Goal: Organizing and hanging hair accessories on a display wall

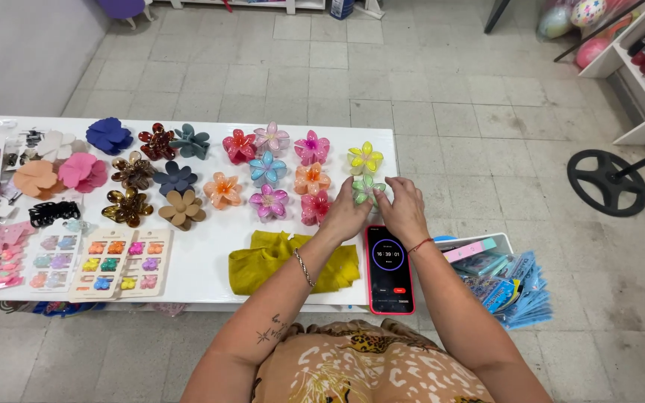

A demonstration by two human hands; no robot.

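Both hands meet over a pale green flower hair clip point(367, 188) near the right edge of the white table point(203, 257). My left hand point(346, 215) grips the clip from the left and my right hand point(403, 209) holds it from the right. Just behind it lies a yellow flower clip point(365, 158). Rows of several more flower clips spread to the left, among them an orange one point(312, 179), a pink one point(315, 207) and a blue one point(266, 169).
A red-cased phone point(390, 269) showing a timer lies by my right wrist. A yellow cloth point(278, 261) sits at the front edge. Cards of small clips point(102, 261) lie at left. A box of blue packets point(498, 280) stands right of the table.
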